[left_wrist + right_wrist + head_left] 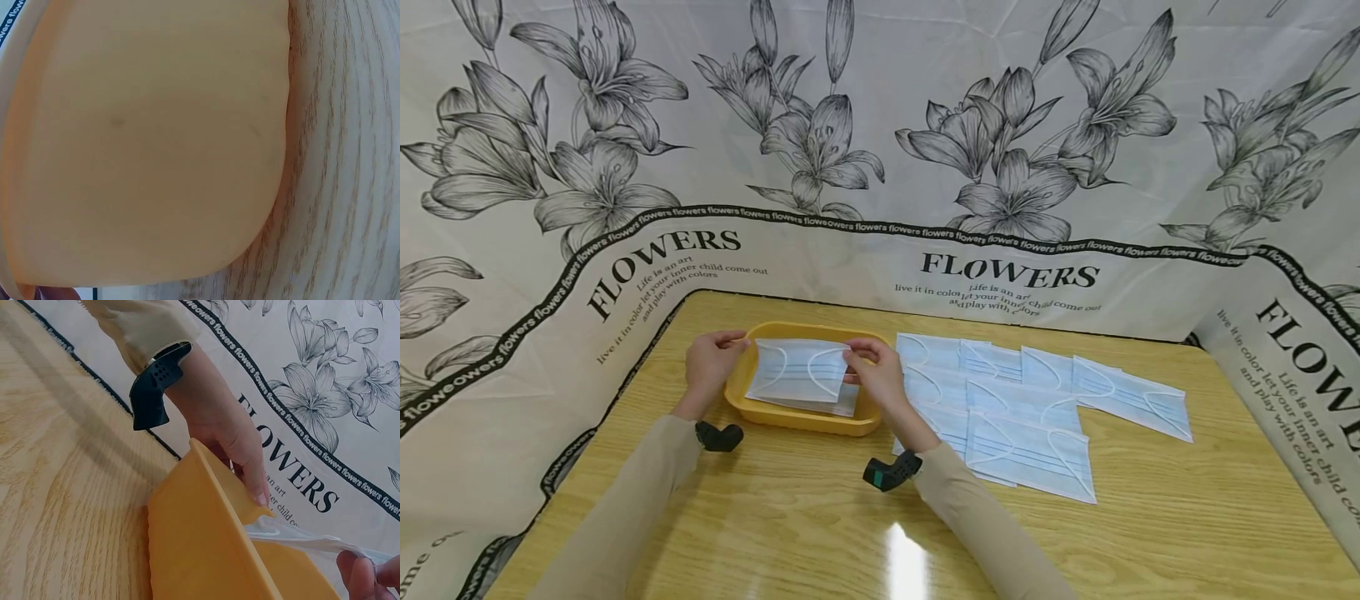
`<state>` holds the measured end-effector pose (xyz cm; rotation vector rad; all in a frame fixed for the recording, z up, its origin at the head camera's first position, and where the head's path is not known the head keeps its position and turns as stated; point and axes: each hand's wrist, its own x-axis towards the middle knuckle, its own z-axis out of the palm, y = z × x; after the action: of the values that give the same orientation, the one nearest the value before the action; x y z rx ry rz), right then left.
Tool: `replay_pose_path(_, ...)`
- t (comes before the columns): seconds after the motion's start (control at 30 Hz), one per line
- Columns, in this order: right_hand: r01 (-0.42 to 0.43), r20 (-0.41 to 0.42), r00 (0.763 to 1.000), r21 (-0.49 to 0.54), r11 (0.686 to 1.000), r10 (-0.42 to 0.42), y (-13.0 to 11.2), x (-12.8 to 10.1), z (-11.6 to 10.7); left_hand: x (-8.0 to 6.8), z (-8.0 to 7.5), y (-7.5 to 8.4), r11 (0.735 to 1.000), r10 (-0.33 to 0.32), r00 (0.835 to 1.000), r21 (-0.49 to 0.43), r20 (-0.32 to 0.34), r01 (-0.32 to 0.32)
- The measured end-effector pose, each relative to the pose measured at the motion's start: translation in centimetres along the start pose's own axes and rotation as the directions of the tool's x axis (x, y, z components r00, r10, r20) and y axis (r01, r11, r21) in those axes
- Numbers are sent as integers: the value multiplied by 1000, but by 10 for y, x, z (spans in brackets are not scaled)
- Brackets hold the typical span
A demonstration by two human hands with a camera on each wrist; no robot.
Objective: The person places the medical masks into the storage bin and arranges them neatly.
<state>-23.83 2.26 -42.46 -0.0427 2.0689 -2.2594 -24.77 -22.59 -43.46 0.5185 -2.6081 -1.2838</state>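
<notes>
While both hands work over the yellow tray (741, 392), one blue face mask (797, 371) hangs between them, stretched flat just above the tray interior.

Left hand (709, 362): thumb + fingers pinch the mask's left short edge, grip closed on it. Right hand (874, 367): fingertips pinch the right short edge, same closed pinch. Right wrist view confirms it: the mask's white edge spans from the left hand to the right fingertips (359, 572) over the tray rim.

Key relation: mask long axis runs left-right, roughly parallel to the tray's long side and the counter (820, 517) front edge. It sits directly over the tray, w/ another mask or two already lying inside underneath, slightly offset toward the near-right corner. Both hands equally near, one per end; neither has an advantage.

Loose masks (1037, 408): overlapping spread on the counter just right of the tray, closest to the right hand, well apart from the left. Their long axes also run approx left-right, a few skewed.

Left wrist view: only the tray's outer wall + counter woodgrain, no fingers visible there.

Floral "FLOWERS" cloth (880, 125) backs the counter on three sides.
</notes>
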Motion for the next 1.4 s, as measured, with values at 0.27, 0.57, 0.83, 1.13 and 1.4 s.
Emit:
replay_pose_path(0.27,10,35,999,-57,998,-8,1,1,0,-1,-1,1,999,31,1000,-12,3,-31)
replay_pose_path(0.57,39,102,995,-184,982,-20,1,1,-1,-1,-1,-1,999,41,999,-7,3,-41)
replay_pose_path(0.83,141,127,987,-382,913,-99,-4,0,-5,0,-1,-2,999,39,999,-16,3,-39)
replay_pose_path(1.13,218,116,976,-586,780,-185,-2,2,-9,1,0,-3,999,39,999,-18,6,-39)
replay_pose_path(1.4,210,100,977,-618,758,-189,-2,5,-11,1,-1,-3,999,37,999,-18,3,-37)
